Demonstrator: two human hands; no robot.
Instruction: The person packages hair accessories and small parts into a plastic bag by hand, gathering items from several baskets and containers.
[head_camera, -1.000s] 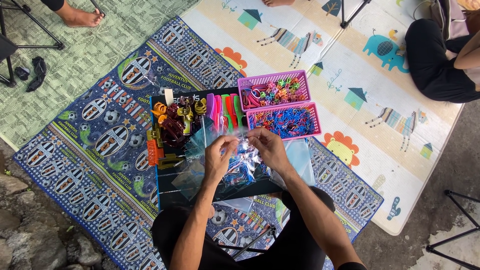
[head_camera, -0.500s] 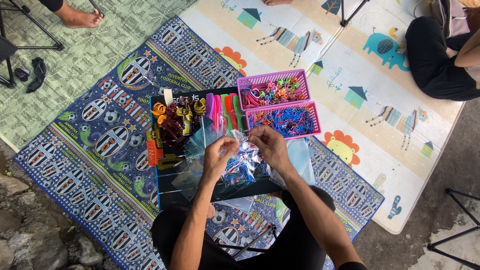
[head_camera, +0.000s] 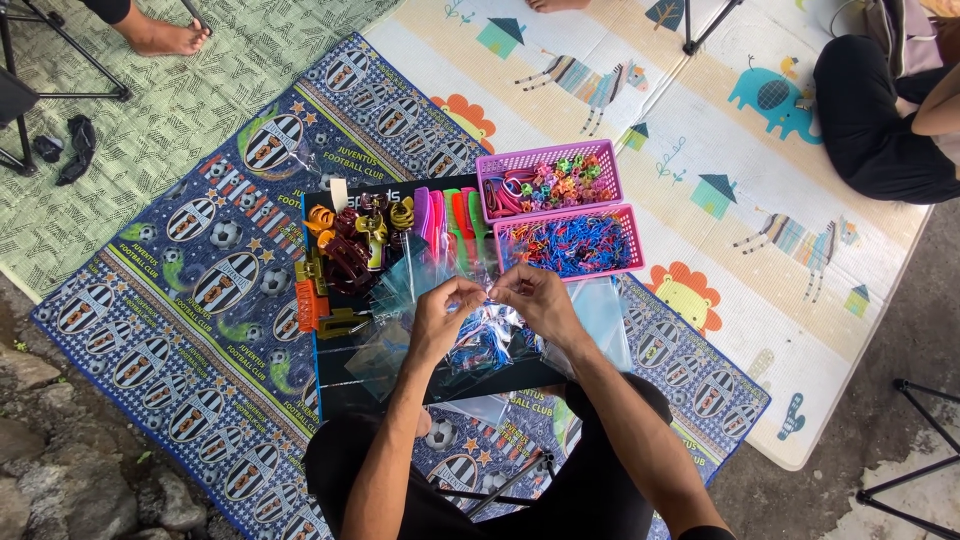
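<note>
Clear bag (head_camera: 487, 300) now pinched lower by left hand (head_camera: 440, 318) and right hand (head_camera: 538, 300), fingertips closer

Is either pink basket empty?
No: the far pink basket holds mixed coloured hair clips and bands, and the near pink basket is full of blue and red elastics.

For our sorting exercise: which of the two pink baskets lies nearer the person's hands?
The nearer pink basket, full of thin blue and red bands, sits just beyond the fingertips; the farther pink basket holds mixed coloured clips.
</note>
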